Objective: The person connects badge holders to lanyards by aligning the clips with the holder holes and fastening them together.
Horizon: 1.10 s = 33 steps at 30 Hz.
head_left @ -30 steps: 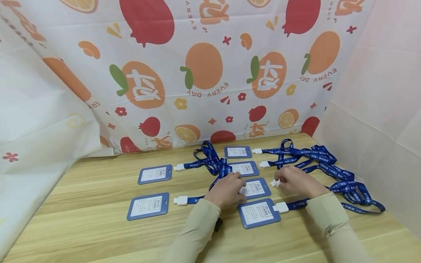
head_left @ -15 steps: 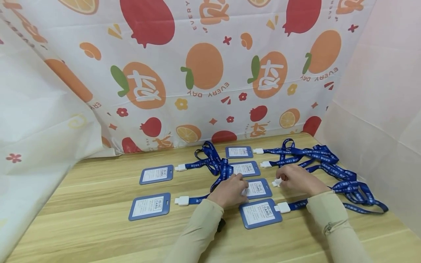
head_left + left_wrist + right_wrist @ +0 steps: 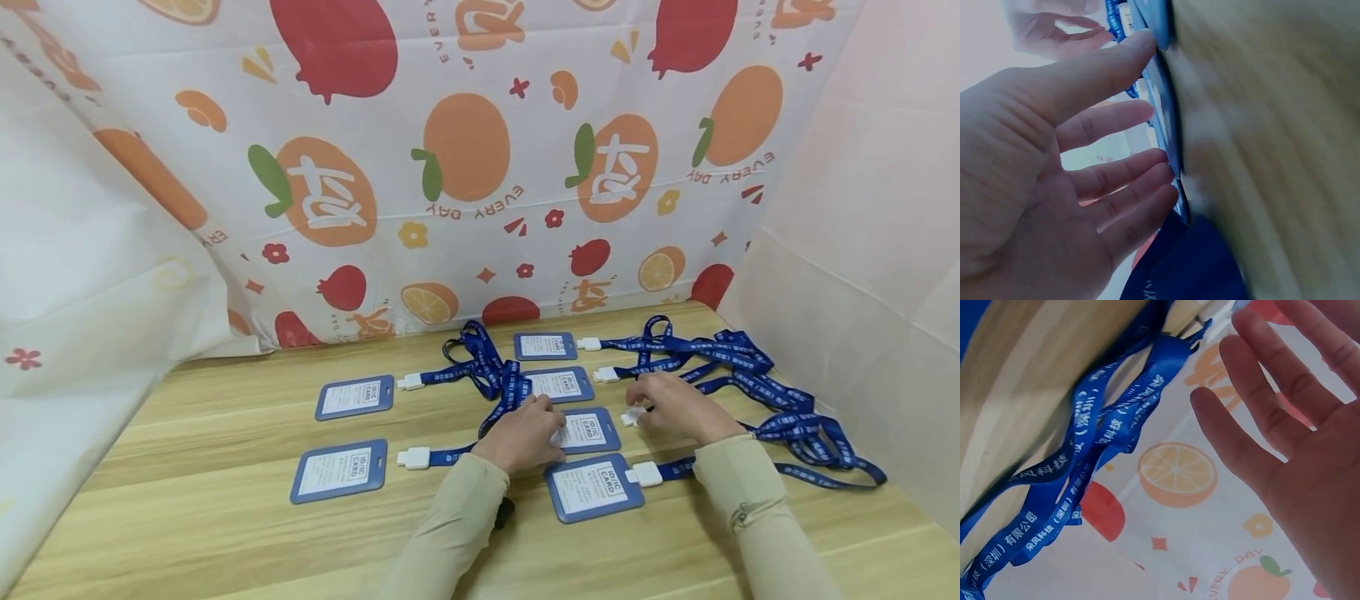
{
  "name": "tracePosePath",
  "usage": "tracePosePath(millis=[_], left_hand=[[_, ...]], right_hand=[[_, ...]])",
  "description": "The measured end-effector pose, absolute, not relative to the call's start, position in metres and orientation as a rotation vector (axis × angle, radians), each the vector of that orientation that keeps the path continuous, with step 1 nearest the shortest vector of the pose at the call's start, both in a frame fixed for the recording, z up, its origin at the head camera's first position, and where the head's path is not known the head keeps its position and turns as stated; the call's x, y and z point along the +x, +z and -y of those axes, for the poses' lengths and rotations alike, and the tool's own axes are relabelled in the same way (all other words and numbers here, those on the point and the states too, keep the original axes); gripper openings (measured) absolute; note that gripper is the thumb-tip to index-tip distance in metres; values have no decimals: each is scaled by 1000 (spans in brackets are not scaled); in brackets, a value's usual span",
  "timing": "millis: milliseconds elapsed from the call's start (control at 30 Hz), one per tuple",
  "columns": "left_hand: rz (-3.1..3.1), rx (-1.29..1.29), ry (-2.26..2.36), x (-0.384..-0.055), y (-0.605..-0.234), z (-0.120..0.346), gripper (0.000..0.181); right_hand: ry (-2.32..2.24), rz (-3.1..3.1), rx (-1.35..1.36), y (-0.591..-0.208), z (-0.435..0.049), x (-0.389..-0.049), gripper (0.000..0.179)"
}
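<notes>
My left hand (image 3: 523, 433) rests on the left part of a blue ID card holder (image 3: 609, 429), covering that end. In the left wrist view its fingers (image 3: 1116, 172) are fairly straight, tips right at the holder edges. To its right, my right hand (image 3: 678, 406) pinches a small white lanyard clip (image 3: 633, 416), just off the holder's slotted end. The right wrist view shows the outer fingers (image 3: 1229, 434) spread beside a blue printed lanyard (image 3: 1100, 434); the pinch is out of sight there. Nearer me lies another card holder (image 3: 595, 488) with its white clip (image 3: 645, 474) at its slot.
Two card holders (image 3: 543, 346) (image 3: 558, 384) lie farther back, with clips beside them. At left are two more holders (image 3: 355, 397) (image 3: 339, 472) with lanyards. Tangled blue lanyards (image 3: 802, 429) run along the right side of the wooden table (image 3: 225, 533). A fruit-printed curtain (image 3: 465, 250) stands behind.
Both hands stay almost in place. The right fingers shift slightly at the white clip; the view itself sways a little.
</notes>
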<state>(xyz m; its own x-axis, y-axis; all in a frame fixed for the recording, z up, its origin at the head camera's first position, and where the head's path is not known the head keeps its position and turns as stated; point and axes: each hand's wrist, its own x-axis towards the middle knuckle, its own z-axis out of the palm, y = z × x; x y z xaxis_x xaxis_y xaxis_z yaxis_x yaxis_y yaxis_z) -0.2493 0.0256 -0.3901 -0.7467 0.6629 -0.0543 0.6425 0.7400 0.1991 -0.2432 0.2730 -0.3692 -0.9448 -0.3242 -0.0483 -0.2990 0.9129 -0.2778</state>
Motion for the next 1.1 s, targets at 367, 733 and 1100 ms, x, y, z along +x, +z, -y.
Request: tracePosePath(millis=[367,733,1100], left_hand=[[-2804,1035,282,-251,-393,-25,34],[-2815,1068,231,-251,-391,-23,30],[-2814,1067,252,-250,-389,-24,28]], right_hand=[[-369,-2966,-421,-384,-269,-246,28],[-241,-2989,-412,-388,-266,-251,28],[-266,-2982,-447,-386,-264,-250,22]])
